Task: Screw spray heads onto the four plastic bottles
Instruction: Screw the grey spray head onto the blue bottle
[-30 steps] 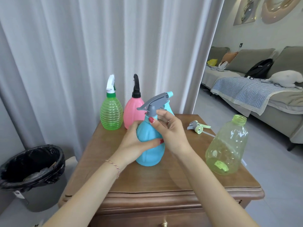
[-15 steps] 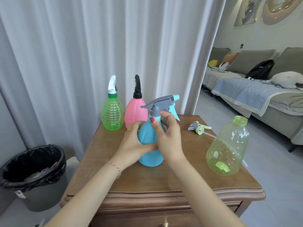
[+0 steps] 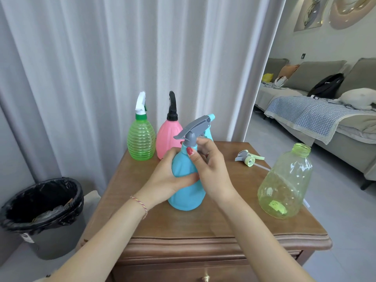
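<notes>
A blue bottle (image 3: 186, 197) stands in the middle of the wooden cabinet top (image 3: 213, 222). My left hand (image 3: 168, 179) wraps its body. A grey spray head (image 3: 195, 128) with a blue nozzle sits on its neck, and my right hand (image 3: 211, 168) pinches the head's collar. Behind stand a ribbed green bottle (image 3: 140, 139) with a white head and a pink bottle (image 3: 167, 135) with a black head. At the right, a clear yellow-green bottle (image 3: 285, 183) stands with its neck bare. A loose grey and yellow-green spray head (image 3: 248, 158) lies behind it.
White curtains (image 3: 122, 68) hang right behind the cabinet. A bin with a black liner (image 3: 43, 204) stands on the floor at the left. A sofa with a blue checked blanket (image 3: 317, 117) fills the far right, across the grey tiled floor.
My right hand has shifted its grip around the collar, and the grey spray head has turned a little on the blue bottle. My left hand stays on the bottle.
</notes>
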